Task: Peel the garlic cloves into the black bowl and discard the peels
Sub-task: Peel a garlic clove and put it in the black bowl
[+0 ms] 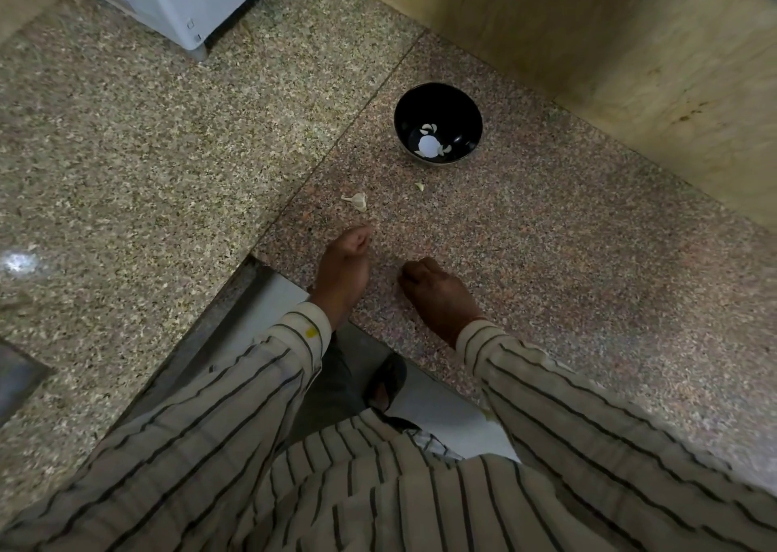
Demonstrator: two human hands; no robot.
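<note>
The black bowl (pixel 437 124) stands on the pinkish granite counter (pixel 546 257), with a few pale peeled garlic cloves (pixel 429 129) and a bright glare spot in its bottom. A remnant of the garlic bulb (pixel 356 201) lies in front of the bowl, to the left. One small loose clove or peel piece (pixel 419 186) lies just before the bowl. My left hand (pixel 344 265) is curled into a loose fist just below the bulb remnant. My right hand (pixel 437 293) rests knuckles up on the counter, fingers folded under. Whether either hand holds anything is hidden.
A white appliance (pixel 176 0) stands at the back left on the speckled beige counter (pixel 126 152). A tan stone wall (pixel 630 68) runs behind the bowl. The counter edge is at my waist, with the floor and a sandalled foot (pixel 387 381) below.
</note>
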